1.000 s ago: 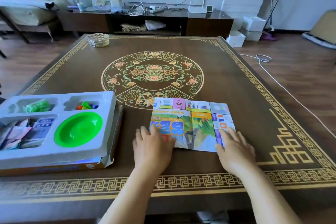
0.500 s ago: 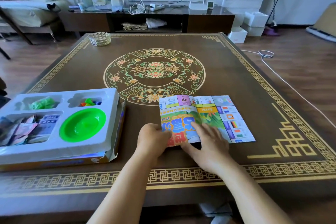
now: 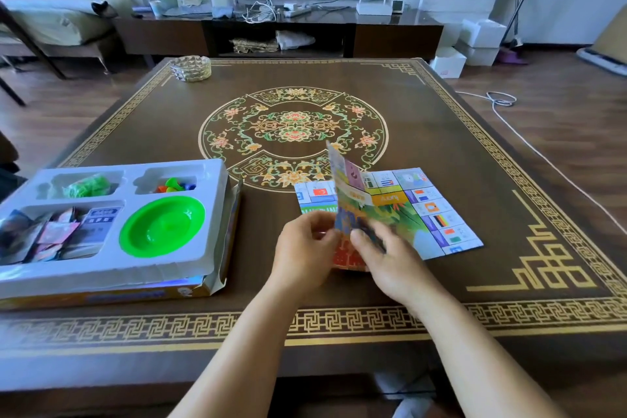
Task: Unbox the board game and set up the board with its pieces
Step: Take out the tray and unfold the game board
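Midway through unfolding the board (image 3: 400,210), by the look of it. Lying on the near right part of the tabletop (image 3: 475,153), just right of the box (image 3: 217,285), with one flap raised almost on edge and the rest flat, flag squares showing along the right margin. Pinching the near edge of that raised flap: left hand (image 3: 305,248), fingers curled, thumb and fingertips closed on the paper. Gripping the same fold from the other side: right hand (image 3: 383,254), fingers bent over the lower layers, thumb against the flap; exactly which layer held there, hard to tell. Still packed in the white tray (image 3: 210,248) resting on top of the box: a green dish (image 3: 163,226) in the round well, coloured pawns (image 3: 174,184) in the small upper compartment, a green bundle (image 3: 86,185) in the compartment to their left, cards and paper money (image 3: 57,234) in the large one.

Judging from this, unboxing done, board only partly opened, pieces untouched. Next move likely to call for swinging the raised flap over to the left and pressing it flat, with room needed between board and box; probably wise to slide the board rightward or toward the tabletop centre first. Creases may spring back, so smoothing with flat palms advisable before setting out pieces.
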Available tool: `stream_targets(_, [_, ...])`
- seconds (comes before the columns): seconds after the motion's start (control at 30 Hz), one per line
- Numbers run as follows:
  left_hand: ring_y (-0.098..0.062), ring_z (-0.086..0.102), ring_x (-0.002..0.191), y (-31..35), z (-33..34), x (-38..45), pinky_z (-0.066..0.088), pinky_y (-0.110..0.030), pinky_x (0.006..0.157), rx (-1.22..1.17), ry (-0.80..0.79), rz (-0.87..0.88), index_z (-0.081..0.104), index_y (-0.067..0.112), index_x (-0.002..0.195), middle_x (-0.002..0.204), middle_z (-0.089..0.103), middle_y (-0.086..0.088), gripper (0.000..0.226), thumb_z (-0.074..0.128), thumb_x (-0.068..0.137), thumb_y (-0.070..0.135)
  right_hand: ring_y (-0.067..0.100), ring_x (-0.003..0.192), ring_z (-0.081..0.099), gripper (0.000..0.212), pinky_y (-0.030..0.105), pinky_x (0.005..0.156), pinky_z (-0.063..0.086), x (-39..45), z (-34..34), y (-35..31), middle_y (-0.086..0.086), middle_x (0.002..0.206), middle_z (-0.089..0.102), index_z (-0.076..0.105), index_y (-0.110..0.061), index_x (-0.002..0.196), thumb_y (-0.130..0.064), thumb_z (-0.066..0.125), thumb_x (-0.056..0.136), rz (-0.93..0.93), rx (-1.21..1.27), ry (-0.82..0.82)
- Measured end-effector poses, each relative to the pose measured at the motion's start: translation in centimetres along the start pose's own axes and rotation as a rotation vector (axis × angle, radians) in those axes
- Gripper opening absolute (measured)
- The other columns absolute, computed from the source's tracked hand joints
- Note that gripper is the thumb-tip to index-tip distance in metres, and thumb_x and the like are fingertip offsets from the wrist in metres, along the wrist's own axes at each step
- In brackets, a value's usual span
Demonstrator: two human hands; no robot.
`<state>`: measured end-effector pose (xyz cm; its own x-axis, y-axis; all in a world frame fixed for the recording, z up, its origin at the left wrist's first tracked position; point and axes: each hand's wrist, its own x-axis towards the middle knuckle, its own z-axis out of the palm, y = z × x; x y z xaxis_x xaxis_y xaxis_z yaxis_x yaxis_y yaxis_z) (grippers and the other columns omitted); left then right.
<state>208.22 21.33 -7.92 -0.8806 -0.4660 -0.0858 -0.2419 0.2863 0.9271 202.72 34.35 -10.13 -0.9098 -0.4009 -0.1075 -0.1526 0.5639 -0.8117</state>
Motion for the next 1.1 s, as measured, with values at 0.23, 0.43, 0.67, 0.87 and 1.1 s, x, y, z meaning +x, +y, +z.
stream_targets(0.23, [-0.005, 0.062, 0.096, 0.2, 1.1, -2.0, 0.051, -0.031, 0.084, 0.297, -0.348, 0.333, 0.06, 0.034, 0.109, 0.103, 0.069, 0.013, 0.026, 0.053, 0.084, 0.031, 0.019, 0.088, 0.069, 0.039, 0.045, 0.082, 0.056, 0.5, 0.5, -1.9, -0.004, 0.091, 0.073, 0.066, -0.026, 0.094, -0.056, 0.065, 0.069, 0.155, 0.495, 0.217])
stream_targets(0.43, [-0.008, 0.038, 0.133, -0.9, 1.4, -1.7, 0.028, -0.031, 0.11, 0.615, -0.458, 0.448, 0.036, 0.037, 0.142, 0.142, 0.046, 0.011, 0.064, 0.061, 0.083, 0.041, 0.015, 0.067, 0.068, 0.025, 0.03, 0.062, 0.057, 0.9, -1.2, -2.8, -0.001, 0.075, 0.07, 0.062, -0.017, 0.079, -0.016, 0.045, 0.097, 0.063, 0.683, 0.533])
stream_targets(0.67, [-0.011, -0.006, 0.147, -2.1, 0.6, -1.0, 0.001, -0.05, 0.117, 0.905, -0.46, 0.233, 0.016, 0.033, 0.149, 0.159, 0.001, 0.012, 0.062, 0.042, 0.094, 0.049, 0.012, 0.073, 0.063, 0.029, 0.026, 0.066, 0.05, 1.8, -5.2, 2.3, 0.005, 0.09, 0.064, 0.057, -0.012, 0.104, 0.007, 0.042, 0.089, 0.256, 0.917, 0.864])
stream_targets(0.87, [-0.018, -0.003, 0.146, -2.2, 1.0, -1.3, 0.011, -0.045, 0.113, 0.978, -0.396, 0.235, 0.015, 0.031, 0.148, 0.159, 0.0, 0.008, 0.066, 0.038, 0.092, 0.056, 0.013, 0.104, 0.047, 0.065, 0.033, 0.088, 0.038, 1.3, -6.7, 5.2, 0.003, 0.141, 0.04, 0.017, -0.018, 0.147, -0.003, 0.05, 0.092, 0.46, 0.666, 0.819])
stream_targets(1.1, [-0.018, 0.003, 0.147, -0.9, 2.4, -1.7, 0.009, -0.043, 0.116, 0.743, -0.483, 0.2, 0.012, 0.037, 0.149, 0.159, 0.003, 0.012, 0.068, 0.043, 0.092, 0.055, 0.02, 0.13, 0.044, 0.063, 0.035, 0.109, 0.034, 1.2, -4.3, 2.7, 0.005, 0.145, 0.042, 0.025, -0.019, 0.148, -0.01, 0.051, 0.092, 0.269, 0.257, 0.547])
